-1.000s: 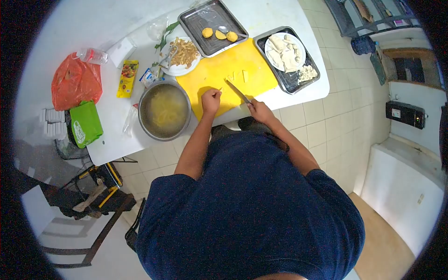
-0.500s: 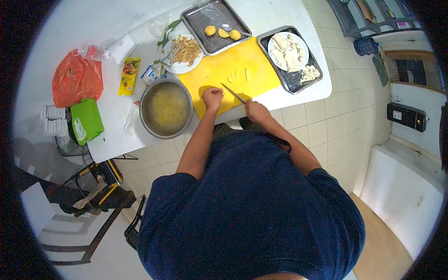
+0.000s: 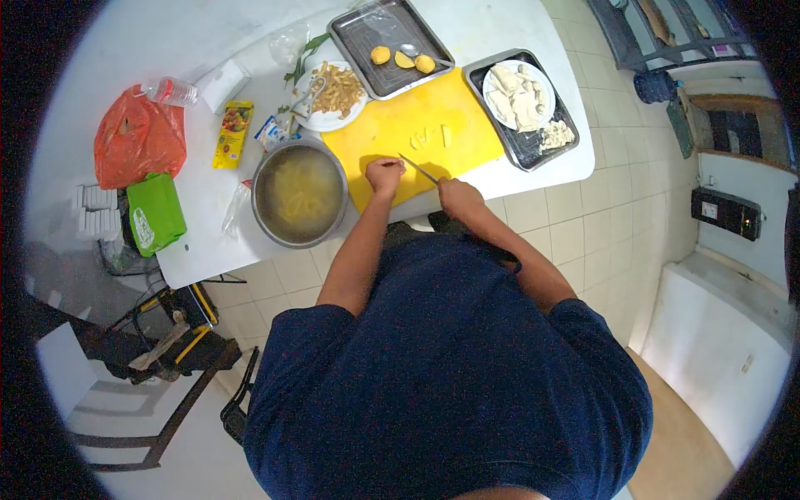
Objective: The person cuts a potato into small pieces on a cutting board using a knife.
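My right hand [image 3: 460, 199] grips a knife [image 3: 421, 169] by its handle, the blade pointing up and left over the yellow cutting board [image 3: 375, 132]. Close to the blade's tip, my left hand [image 3: 384, 176] is closed with its fingers pinched together. Whatever lies between those fingers is too small to make out. A few pale yellow cut strips [image 3: 445, 136] lie on the board beyond the knife. Left of my left hand stands a steel bowl [image 3: 257, 200] holding cloudy liquid and yellow pieces [image 3: 302, 193].
Behind the board, a dark tray [image 3: 358, 42] carries yellow pieces [image 3: 381, 55] and a spoon. A plate of brown strips [image 3: 337, 90] sits left of it. At right, another tray [image 3: 522, 158] bears a plate of white pieces [image 3: 523, 104]. Bags [image 3: 142, 142] lie at far left.
The view has shifted slightly, so the table items sit a little further right. Both hands and the knife keep nearly the same pose over the board.
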The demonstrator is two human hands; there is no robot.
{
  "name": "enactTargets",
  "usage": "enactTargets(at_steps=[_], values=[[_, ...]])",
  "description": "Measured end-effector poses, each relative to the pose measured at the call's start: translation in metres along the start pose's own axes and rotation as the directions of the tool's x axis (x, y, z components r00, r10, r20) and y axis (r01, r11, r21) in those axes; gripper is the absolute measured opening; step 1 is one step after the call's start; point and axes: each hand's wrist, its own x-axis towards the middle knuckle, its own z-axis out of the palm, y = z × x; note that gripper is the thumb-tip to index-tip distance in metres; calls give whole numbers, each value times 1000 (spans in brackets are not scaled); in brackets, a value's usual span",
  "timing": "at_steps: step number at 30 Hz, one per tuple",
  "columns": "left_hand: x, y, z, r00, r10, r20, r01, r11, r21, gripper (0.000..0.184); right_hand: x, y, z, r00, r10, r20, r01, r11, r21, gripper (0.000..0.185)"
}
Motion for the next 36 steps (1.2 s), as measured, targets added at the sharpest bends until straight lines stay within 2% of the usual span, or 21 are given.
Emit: enactTargets(at_steps=[4,13,16,22,25,31,34,36], values=[[5,-5,0,1000,0,-13,1,998,63,4,2,-4,-2,999,-12,-35,12,1000,13,22],[-4,6,3,997,-44,-66,52,991,122,4,-4,-10,-15,999,32,38,-32,999,-19,23],[-4,10,4,996,-41,-77,52,987,151,3,-2,-8,-11,1000,30,11,-30,1000,11,23],[-1,4,5,995,-30,-96,43,989,142,3,1,-12,-5,1000,23,1,-23,998,58,23],[-1,8,5,995,-62,-81,69,994,85,4,1,-12,-5,999,-25,47,19,994,105,21],[-12,26,9,991,-33,-132,69,956,284,6,3,2,27,996,-37,-76,50,983,176,16],[-14,25,9,991,8,-132,23,973,231,8,-4,11,38,984,-107,-140,129,979,159,16],[-15,24,10,988,-18,-152,59,963,264,8,-4,13,43,990,-65,-123,86,981,173,15]])
